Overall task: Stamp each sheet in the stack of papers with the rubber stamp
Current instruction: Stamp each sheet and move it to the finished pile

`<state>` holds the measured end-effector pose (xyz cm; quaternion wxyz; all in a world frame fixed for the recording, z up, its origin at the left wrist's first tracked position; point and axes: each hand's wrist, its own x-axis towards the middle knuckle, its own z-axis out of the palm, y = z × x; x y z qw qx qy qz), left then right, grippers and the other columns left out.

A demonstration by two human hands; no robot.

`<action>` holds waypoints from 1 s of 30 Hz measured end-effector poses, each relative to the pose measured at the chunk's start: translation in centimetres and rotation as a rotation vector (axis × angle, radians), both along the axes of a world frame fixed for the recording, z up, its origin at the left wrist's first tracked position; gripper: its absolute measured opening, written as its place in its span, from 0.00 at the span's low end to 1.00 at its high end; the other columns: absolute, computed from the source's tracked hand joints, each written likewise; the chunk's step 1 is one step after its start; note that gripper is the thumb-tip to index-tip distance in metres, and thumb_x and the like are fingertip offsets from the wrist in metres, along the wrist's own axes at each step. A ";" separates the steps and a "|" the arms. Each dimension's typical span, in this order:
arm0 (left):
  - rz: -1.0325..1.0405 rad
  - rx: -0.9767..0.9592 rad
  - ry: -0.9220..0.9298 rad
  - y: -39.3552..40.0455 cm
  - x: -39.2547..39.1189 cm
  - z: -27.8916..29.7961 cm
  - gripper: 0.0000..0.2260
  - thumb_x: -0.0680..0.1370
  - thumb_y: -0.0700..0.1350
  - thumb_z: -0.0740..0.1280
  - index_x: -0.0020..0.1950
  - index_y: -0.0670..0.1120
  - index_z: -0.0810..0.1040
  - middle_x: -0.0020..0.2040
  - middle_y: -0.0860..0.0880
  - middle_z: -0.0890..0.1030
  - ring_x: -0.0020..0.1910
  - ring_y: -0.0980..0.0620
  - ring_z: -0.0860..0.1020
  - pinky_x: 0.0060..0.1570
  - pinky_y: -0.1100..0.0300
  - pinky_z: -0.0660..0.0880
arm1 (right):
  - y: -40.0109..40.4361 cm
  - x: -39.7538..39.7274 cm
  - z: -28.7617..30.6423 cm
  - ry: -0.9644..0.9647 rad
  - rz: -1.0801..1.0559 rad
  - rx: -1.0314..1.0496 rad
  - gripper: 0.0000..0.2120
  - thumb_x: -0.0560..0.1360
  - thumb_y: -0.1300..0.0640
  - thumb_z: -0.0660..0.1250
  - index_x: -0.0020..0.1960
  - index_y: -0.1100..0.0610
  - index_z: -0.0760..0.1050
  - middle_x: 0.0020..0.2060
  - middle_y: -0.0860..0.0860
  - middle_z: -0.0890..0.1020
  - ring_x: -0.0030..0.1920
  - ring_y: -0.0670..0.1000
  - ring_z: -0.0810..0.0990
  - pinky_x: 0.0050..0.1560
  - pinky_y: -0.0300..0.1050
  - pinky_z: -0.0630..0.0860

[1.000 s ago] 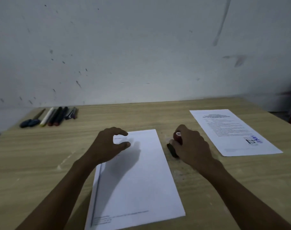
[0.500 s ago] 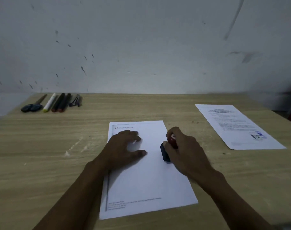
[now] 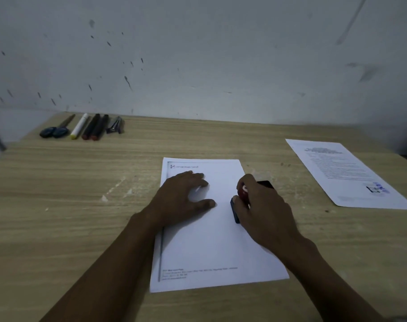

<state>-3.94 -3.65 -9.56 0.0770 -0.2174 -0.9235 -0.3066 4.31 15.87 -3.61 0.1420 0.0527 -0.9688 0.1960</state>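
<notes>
White sheet, letterheaded, is lying on the wooden surface directly ahead of the person, its long axis running away from the body and leaning slightly to the right; whether more sheets are lying under it cannot be told. Left hand is resting flat on the sheet's upper left part, fingers spread and gripping nothing, pinning the paper. Right hand is closing round the stamp, of which a reddish knob and a dark base are showing; the base is sitting at the sheet's right edge, about level with the left hand's thumb, and whether it is pressing the paper or hovering just over it cannot be told. A second dark item is peeking out beyond the right hand's knuckles, possibly an ink pad. Right hand is thus the nearer one, already holding the tool, with the target paper lying just to its left and beneath it. Judged step: placing an imprint along the sheet's right side while the left hand is steadying it. Printed sheet, bearing a blue mark near its lower corner, is lying well apart to the right. Pens and small tools are lined up at the far left, by the wall.
</notes>
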 end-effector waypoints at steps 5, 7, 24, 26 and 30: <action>0.001 0.016 0.006 -0.1 0.0 0.2 0.36 0.62 0.73 0.61 0.63 0.53 0.77 0.70 0.55 0.73 0.72 0.55 0.66 0.70 0.59 0.63 | -0.6 0.0 -0.3 0.012 -0.049 0.020 0.05 0.79 0.51 0.60 0.51 0.52 0.67 0.35 0.43 0.69 0.42 0.51 0.75 0.38 0.47 0.73; 0.002 0.022 0.001 0.0 -0.1 0.1 0.36 0.62 0.73 0.62 0.63 0.54 0.78 0.70 0.55 0.73 0.72 0.55 0.66 0.70 0.58 0.64 | -0.8 0.0 -0.6 0.016 -0.082 0.047 0.05 0.79 0.51 0.59 0.52 0.52 0.67 0.35 0.43 0.67 0.42 0.52 0.74 0.39 0.47 0.72; 0.014 0.042 -0.016 0.0 -0.1 -0.5 0.36 0.61 0.73 0.62 0.63 0.54 0.77 0.70 0.56 0.73 0.73 0.56 0.65 0.70 0.53 0.66 | -1.5 -0.3 -1.5 0.044 -0.175 0.162 0.06 0.78 0.51 0.57 0.51 0.53 0.65 0.38 0.49 0.75 0.38 0.54 0.77 0.37 0.46 0.69; 0.013 0.040 -0.013 0.0 0.0 -0.6 0.36 0.61 0.73 0.62 0.63 0.54 0.77 0.70 0.56 0.73 0.73 0.56 0.65 0.70 0.53 0.65 | -1.6 -0.2 -1.5 0.041 -0.177 0.145 0.05 0.78 0.52 0.58 0.51 0.52 0.65 0.38 0.49 0.76 0.38 0.54 0.77 0.37 0.46 0.68; 0.012 0.053 -0.016 0.1 0.1 -0.6 0.36 0.61 0.72 0.62 0.63 0.54 0.77 0.70 0.56 0.73 0.73 0.56 0.65 0.70 0.54 0.65 | -1.4 0.0 -1.2 0.020 -0.164 0.131 0.05 0.79 0.52 0.57 0.51 0.52 0.65 0.39 0.49 0.76 0.39 0.54 0.77 0.37 0.46 0.67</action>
